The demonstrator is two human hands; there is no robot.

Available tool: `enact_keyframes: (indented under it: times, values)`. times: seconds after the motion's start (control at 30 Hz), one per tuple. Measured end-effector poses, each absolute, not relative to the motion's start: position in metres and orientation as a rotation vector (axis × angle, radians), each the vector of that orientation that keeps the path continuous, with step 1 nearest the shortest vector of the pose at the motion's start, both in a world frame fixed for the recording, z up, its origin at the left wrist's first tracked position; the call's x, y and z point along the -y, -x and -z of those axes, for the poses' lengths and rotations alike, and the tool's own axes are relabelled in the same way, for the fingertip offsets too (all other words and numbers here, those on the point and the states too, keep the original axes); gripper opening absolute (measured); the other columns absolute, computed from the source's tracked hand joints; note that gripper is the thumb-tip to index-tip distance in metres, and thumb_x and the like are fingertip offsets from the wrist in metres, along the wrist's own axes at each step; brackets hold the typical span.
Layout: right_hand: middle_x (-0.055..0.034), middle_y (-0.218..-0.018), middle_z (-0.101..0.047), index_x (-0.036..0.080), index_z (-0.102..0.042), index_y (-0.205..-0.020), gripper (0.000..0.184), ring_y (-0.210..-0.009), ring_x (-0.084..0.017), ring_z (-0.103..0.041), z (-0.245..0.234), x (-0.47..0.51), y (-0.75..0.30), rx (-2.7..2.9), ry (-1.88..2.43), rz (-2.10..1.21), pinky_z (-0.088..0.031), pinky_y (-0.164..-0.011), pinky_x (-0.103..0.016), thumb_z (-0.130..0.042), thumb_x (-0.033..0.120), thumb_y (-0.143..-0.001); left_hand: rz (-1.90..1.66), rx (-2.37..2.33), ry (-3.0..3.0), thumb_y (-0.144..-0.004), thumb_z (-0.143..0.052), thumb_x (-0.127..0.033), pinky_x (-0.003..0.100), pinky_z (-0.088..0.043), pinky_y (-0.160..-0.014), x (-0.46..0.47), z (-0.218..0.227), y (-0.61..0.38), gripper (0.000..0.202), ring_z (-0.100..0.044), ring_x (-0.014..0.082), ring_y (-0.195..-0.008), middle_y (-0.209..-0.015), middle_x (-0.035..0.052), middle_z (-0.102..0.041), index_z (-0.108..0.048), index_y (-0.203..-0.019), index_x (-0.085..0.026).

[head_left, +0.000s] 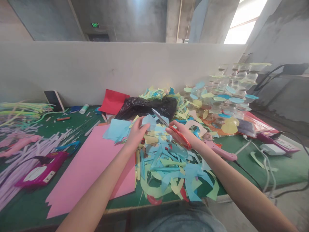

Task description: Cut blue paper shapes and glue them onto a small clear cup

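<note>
Light-blue paper (pixel 150 121) is being pinched by the left hand (pixel 138 130) above scraps (pixel 166 164) littering the green desk (pixel 287 166); the right hand (pixel 180 131) is gripping red-handled scissors (pixel 161 117) beside it. Trimming is apparently proceeding; the next move is probably calling for turning the paper.

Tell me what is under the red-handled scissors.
Beneath the scissors, held in the right hand, is a pile of blue, green and yellow paper scraps. Whatever that pile and the hand cover is hidden.
</note>
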State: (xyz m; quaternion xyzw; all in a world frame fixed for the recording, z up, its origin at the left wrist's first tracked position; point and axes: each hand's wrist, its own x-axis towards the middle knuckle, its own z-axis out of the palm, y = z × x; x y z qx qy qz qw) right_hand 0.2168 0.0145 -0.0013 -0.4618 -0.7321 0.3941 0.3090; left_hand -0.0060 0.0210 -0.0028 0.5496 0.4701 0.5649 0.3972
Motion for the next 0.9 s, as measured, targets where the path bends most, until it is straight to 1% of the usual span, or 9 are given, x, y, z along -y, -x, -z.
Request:
enact_keyframes:
  times: [0.07, 0.17, 0.23, 0.33, 0.4, 0.53, 0.7, 0.83, 0.9]
  values:
    - [0.0090, -0.061, -0.044, 0.026, -0.040, -0.100, 0.045, -0.045, -0.009, -0.037, 0.0016, -0.0150, -0.2182, 1.913, 1.186, -1.078, -0.033, -0.044, -0.022, -0.056, 0.064, -0.081, -1.436, -1.196, -1.376, -0.075, -0.062, -0.037, 0.022, -0.048, -0.059, -0.0208, 0.0020, 0.0055, 0.038, -0.061, 0.0130, -0.075, -0.109, 0.0042, -0.064, -0.058, -0.110, -0.023]
    - [0.0083, -0.066, -0.046, 0.026, -0.036, -0.108, 0.047, -0.051, -0.010, -0.042, 0.0012, -0.0143, -0.2204, 2.001, 1.146, -1.082, -0.038, -0.049, -0.023, -0.058, 0.059, -0.082, -1.430, -1.182, -1.339, -0.075, -0.061, -0.038, 0.024, -0.048, -0.055, -0.0199, 0.0010, 0.0042, 0.039, -0.062, 0.0120, -0.067, -0.106, 0.0036, -0.063, -0.056, -0.111, -0.023]
    - [0.0069, -0.070, -0.048, 0.026, -0.033, -0.113, 0.049, -0.055, -0.011, -0.047, 0.0016, -0.0138, -0.2208, 2.079, 1.153, -1.069, -0.040, -0.052, -0.025, -0.059, 0.056, -0.083, -1.442, -1.190, -1.331, -0.076, -0.060, -0.039, 0.025, -0.051, -0.057, -0.0191, 0.0004, 0.0039, 0.040, -0.064, 0.0131, -0.070, -0.109, 0.0038, -0.062, -0.055, -0.112, -0.024]
    - [0.0048, -0.075, -0.051, 0.025, -0.032, -0.111, 0.046, -0.058, -0.012, -0.051, 0.0040, -0.0144, -0.2198, 2.118, 1.136, -1.064, -0.042, -0.054, -0.025, -0.057, 0.054, -0.086, -1.460, -1.232, -1.380, -0.077, -0.060, -0.040, 0.026, -0.053, -0.064, -0.0183, -0.0001, 0.0050, 0.038, -0.063, 0.0151, -0.079, -0.110, 0.0041, -0.062, -0.057, -0.111, -0.024]
    - [0.0045, -0.077, -0.052, 0.026, -0.031, -0.111, 0.044, -0.058, -0.012, -0.052, 0.0056, -0.0152, -0.2189, 2.121, 1.110, -1.069, -0.042, -0.054, -0.025, -0.055, 0.053, -0.087, -1.441, -1.257, -1.422, -0.077, -0.061, -0.039, 0.026, -0.053, -0.068, -0.0180, 0.0002, 0.0061, 0.036, -0.063, 0.0155, -0.080, -0.108, 0.0036, -0.063, -0.060, -0.110, -0.024]
    - [0.0049, -0.076, -0.053, 0.026, -0.030, -0.111, 0.043, -0.059, -0.012, -0.053, 0.0056, -0.0152, -0.2187, 2.115, 1.101, -1.104, -0.041, -0.053, -0.024, -0.054, 0.053, -0.088, -1.391, -1.241, -1.443, -0.078, -0.060, -0.041, 0.026, -0.052, -0.069, -0.0178, 0.0015, 0.0059, 0.037, -0.062, 0.0155, -0.079, -0.102, 0.0027, -0.065, -0.061, -0.111, -0.023]
    - [0.0076, -0.069, -0.050, 0.026, -0.032, -0.109, 0.045, -0.056, -0.012, -0.051, 0.0027, -0.0146, -0.2192, 2.111, 1.151, -1.104, -0.039, -0.052, -0.024, -0.057, 0.054, -0.086, -1.403, -1.195, -1.492, -0.078, -0.060, -0.041, 0.024, -0.050, -0.065, -0.0174, 0.0016, 0.0036, 0.038, -0.062, 0.0161, -0.086, -0.111, 0.0033, -0.064, -0.059, -0.111, -0.024]
    - [0.0076, -0.068, -0.051, 0.026, -0.036, -0.106, 0.046, -0.054, -0.011, -0.048, -0.0014, -0.0115, -0.2171, 2.078, 1.186, -1.080, -0.037, -0.050, -0.022, -0.060, 0.057, -0.083, -1.404, -1.227, -1.521, -0.077, -0.060, -0.040, 0.024, -0.049, -0.064, -0.0171, 0.0012, 0.0046, 0.038, -0.062, 0.0155, -0.083, -0.112, 0.0035, -0.064, -0.058, -0.111, -0.023]
    - [0.0080, -0.064, -0.050, 0.026, -0.039, -0.102, 0.045, -0.051, -0.010, -0.045, -0.0034, -0.0087, -0.2149, 2.057, 1.206, -1.035, -0.034, -0.047, -0.021, -0.059, 0.060, -0.082, -1.411, -1.234, -1.507, -0.076, -0.061, -0.041, 0.025, -0.050, -0.065, -0.0178, 0.0020, 0.0055, 0.040, -0.062, 0.0156, -0.083, -0.113, 0.0041, -0.063, -0.057, -0.112, -0.023]
